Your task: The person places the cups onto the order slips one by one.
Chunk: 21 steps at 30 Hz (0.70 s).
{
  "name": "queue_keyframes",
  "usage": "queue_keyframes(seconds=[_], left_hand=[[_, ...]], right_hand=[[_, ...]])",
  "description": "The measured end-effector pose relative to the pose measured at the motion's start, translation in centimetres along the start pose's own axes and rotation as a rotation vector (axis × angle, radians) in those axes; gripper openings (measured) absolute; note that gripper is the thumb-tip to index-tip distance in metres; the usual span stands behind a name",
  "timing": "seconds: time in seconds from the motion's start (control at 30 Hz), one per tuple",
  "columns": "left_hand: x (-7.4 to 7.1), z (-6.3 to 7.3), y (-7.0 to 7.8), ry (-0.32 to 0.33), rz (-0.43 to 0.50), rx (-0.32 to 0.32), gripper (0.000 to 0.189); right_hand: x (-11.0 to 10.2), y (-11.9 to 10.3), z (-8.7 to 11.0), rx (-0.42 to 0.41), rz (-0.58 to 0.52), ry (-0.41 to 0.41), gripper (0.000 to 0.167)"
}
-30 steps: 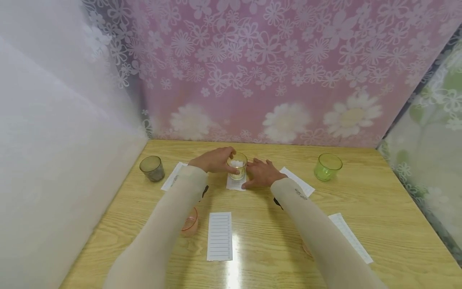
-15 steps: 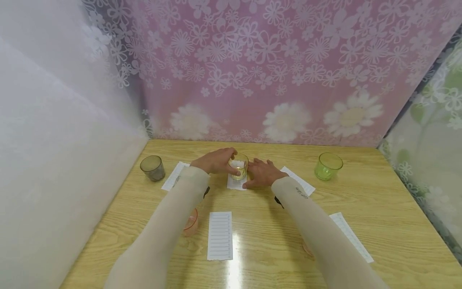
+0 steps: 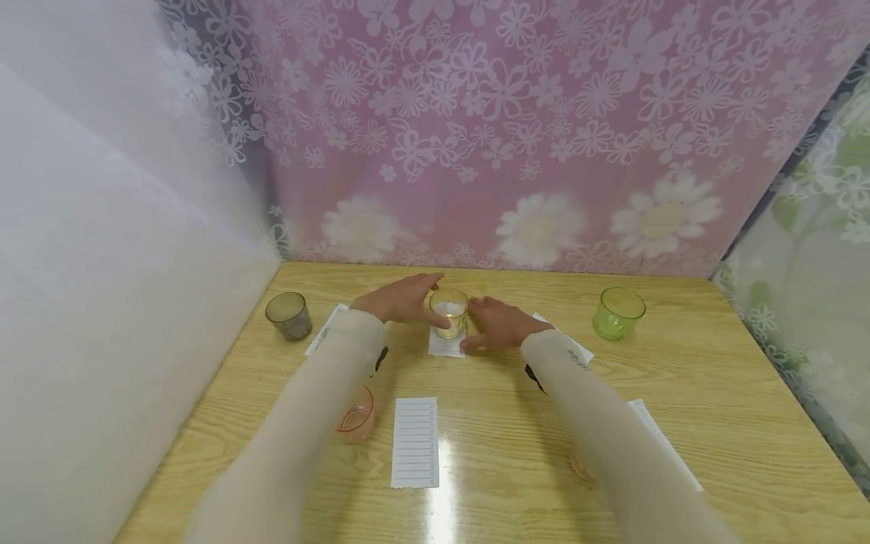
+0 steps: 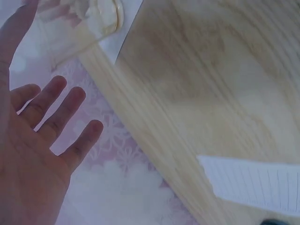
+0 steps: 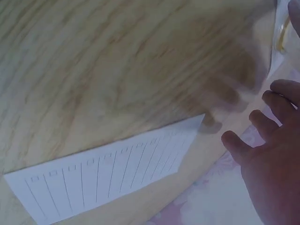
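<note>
A yellow-tinted glass cup (image 3: 454,317) stands upright on a white paper slip (image 3: 445,348) near the table's back edge. My left hand (image 3: 402,300) is just left of it, thumb and fingers spread. In the left wrist view the left palm (image 4: 33,164) shows with its fingers straight and apart, the glass cup (image 4: 70,40) beyond them. On the cup's other side lies my right hand (image 3: 503,325), its fingers extended and nothing held. The right wrist view shows the right hand's fingers (image 5: 265,125) loosely spread, with a sliver of the cup at the edge.
A grey glass cup (image 3: 288,317) stands at the back left, a green one (image 3: 618,316) at the back right. A pink cup (image 3: 356,419) is partly behind my left sleeve, another pinkish one (image 3: 581,462) mostly behind the right. Lined paper slips (image 3: 415,442) lie about the table.
Both hands have come away from the yellow cup, the left to the left and the right slightly to the right. The left fingers have opened wider. The cup stays in place.
</note>
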<state>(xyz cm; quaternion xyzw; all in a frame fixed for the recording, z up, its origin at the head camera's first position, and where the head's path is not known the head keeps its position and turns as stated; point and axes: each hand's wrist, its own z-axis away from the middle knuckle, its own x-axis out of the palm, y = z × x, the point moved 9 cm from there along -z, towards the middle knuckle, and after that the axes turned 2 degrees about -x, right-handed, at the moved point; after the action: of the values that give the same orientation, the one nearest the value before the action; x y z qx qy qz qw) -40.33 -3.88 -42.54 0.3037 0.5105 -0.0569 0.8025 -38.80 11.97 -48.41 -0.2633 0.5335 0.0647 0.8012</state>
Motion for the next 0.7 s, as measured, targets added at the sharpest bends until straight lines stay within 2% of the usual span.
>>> queue_keyframes(seconds=[0.13,0.33,0.53,0.7], left_hand=[[-1.5,1.2,-1.2,0.01,0.015,0.017,0.11],[-3.6,3.3,-3.7,0.053,0.024,0.029,0.101],[-5.6,5.5,-5.8,0.099,0.013,-0.007,0.096],[-6.7,6.9,-8.3,0.137,0.0,-0.053,0.092]], right_hand=[[-1.1,0.2,0.2,0.01,-0.074,0.026,0.109],[-3.3,-0.6,0.0,-0.095,-0.139,0.121,0.116],[-4.7,-2.2,-0.7,-0.137,-0.032,0.207,0.115],[-5.6,-4.9,-1.3,-0.173,0.047,0.264,0.107]])
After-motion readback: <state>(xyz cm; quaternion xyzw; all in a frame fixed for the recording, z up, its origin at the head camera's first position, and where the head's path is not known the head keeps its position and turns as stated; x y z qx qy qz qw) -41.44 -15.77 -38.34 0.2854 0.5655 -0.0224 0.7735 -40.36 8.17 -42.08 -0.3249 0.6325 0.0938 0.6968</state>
